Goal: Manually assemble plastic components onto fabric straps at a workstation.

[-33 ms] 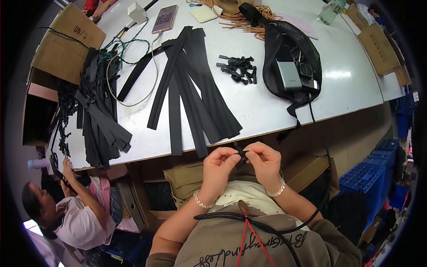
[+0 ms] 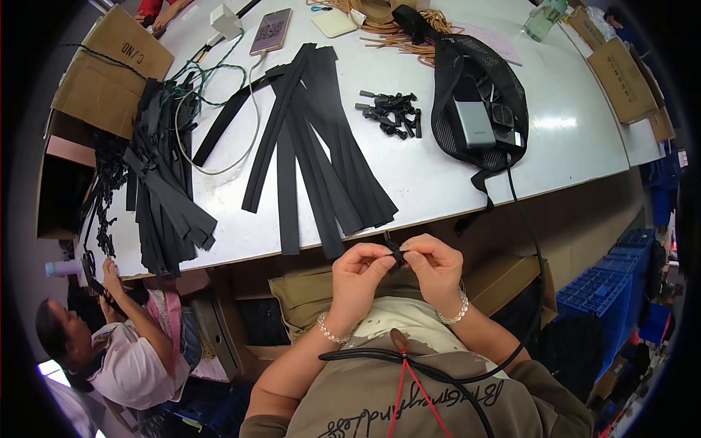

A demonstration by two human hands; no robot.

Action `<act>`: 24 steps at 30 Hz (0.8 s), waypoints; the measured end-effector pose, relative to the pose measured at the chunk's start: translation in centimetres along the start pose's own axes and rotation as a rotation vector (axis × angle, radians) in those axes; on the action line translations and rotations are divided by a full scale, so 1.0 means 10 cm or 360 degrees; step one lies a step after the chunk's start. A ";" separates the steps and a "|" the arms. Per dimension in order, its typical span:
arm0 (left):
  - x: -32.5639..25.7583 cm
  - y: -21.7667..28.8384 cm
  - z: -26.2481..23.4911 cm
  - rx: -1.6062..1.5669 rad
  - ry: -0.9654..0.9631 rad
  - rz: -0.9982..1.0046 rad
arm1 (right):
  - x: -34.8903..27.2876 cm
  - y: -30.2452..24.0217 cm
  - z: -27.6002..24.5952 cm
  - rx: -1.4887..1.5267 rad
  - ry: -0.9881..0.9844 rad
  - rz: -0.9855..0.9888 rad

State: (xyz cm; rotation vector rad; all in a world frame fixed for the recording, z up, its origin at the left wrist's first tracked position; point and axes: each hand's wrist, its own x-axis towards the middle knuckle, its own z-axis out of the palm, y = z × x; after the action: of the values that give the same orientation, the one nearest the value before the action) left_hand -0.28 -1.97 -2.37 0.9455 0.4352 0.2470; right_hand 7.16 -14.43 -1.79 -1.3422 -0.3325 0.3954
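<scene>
Landmark: the fan of flat black strips (image 2: 296, 146) on the table (image 2: 569, 153). Handwork looks partway: one small black fitting (image 2: 396, 255) under manipulation, finish unclear. Right of the fan, a loose pile of small black cord-end pulls (image 2: 394, 113); left of it, a bundle of black strips (image 2: 164, 182); neither touched by these hands, and whether finished or waiting cannot be told. Fitting held just off the fan's near end, on the person's side. Left hand (image 2: 361, 266) pinches its left side between thumb and forefinger, right hand (image 2: 436, 266) its right; fingers cover most of its shape
</scene>
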 end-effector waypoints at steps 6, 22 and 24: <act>-0.03 0.12 0.03 0.0295 -0.0169 0.0463 | 0.00 -0.09 -0.05 -0.0273 -0.0160 -0.0515; -0.05 0.40 0.18 0.0227 -0.0140 0.0146 | -0.01 -0.25 -0.09 -0.0165 -0.0235 -0.0031; -0.01 0.53 0.14 0.0610 -0.0406 0.0142 | 0.04 -0.34 -0.10 -0.0017 -0.0291 0.0252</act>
State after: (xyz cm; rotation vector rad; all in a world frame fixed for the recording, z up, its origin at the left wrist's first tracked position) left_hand 0.19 -0.02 2.72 1.3556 0.2068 0.1220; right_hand 8.21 -15.71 1.34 -1.3504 -0.3817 0.6520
